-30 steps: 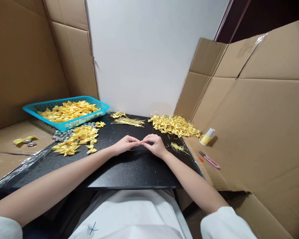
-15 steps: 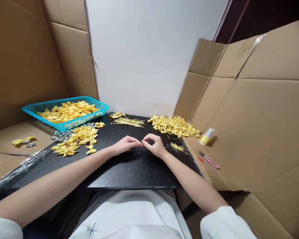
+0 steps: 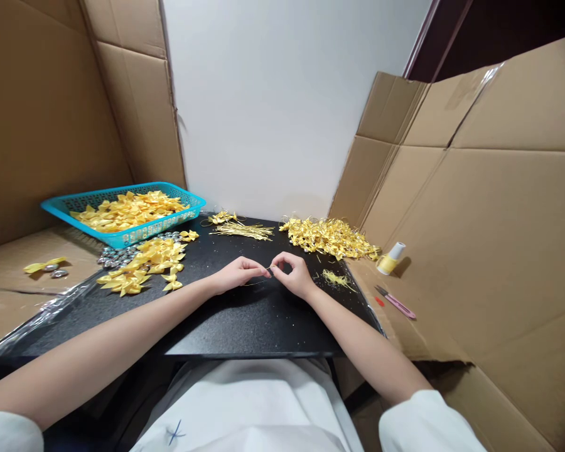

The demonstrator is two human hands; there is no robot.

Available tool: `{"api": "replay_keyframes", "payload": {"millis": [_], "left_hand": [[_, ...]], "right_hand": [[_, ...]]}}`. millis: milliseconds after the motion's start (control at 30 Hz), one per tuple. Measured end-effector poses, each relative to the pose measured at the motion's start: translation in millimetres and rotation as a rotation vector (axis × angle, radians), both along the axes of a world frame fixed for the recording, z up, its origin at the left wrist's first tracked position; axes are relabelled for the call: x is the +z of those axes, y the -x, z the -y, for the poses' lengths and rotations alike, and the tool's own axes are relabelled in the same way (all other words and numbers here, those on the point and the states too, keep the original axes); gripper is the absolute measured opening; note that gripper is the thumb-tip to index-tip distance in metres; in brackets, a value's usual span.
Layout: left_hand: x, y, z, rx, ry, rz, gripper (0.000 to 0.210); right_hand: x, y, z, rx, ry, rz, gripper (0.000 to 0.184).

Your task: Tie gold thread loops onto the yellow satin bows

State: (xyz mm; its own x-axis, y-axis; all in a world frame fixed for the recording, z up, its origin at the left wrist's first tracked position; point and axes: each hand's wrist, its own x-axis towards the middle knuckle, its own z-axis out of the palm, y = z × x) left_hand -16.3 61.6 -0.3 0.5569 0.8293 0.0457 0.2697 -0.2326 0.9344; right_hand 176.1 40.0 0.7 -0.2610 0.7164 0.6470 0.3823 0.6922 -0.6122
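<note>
My left hand and my right hand face each other just above the black table. Both pinch a thin gold cord, a short bit of which shows between the fingertips. A loose strand hangs below my left fingers. Whether anything small is on the cord is too fine to make out. Beyond my hands lies a bundle of straight gold cords. Toward the back right is a heap of yellow ribbon bows with cord loops.
Left, a blue basket holds yellow ribbon bows; more bows and silvery beads lie before it. Cord scraps, a yellow thread spool and pink thread snips are at right. Cardboard walls flank the table.
My right fingertips have drawn slightly away to the right from my left ones, and a short length of gold cord now shows between them. My left hand has barely moved.
</note>
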Motion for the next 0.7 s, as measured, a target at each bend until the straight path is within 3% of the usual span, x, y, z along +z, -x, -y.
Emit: {"api": "replay_keyframes", "payload": {"millis": [367, 533, 700], "left_hand": [[-2.4, 0, -2, 0.01, -0.006, 0.005, 0.043], [-1.2, 0, -1, 0.004, -0.002, 0.018, 0.044], [0.7, 0, 1, 0.006, 0.002, 0.015, 0.045]], "right_hand": [[-6.4, -1, -4, 0.057, 0.053, -0.021, 0.005], [-9.5, 0, -6, 0.122, 0.141, -0.003, 0.025], [-11.2, 0, -6, 0.092, 0.126, 0.032, 0.017]]}}
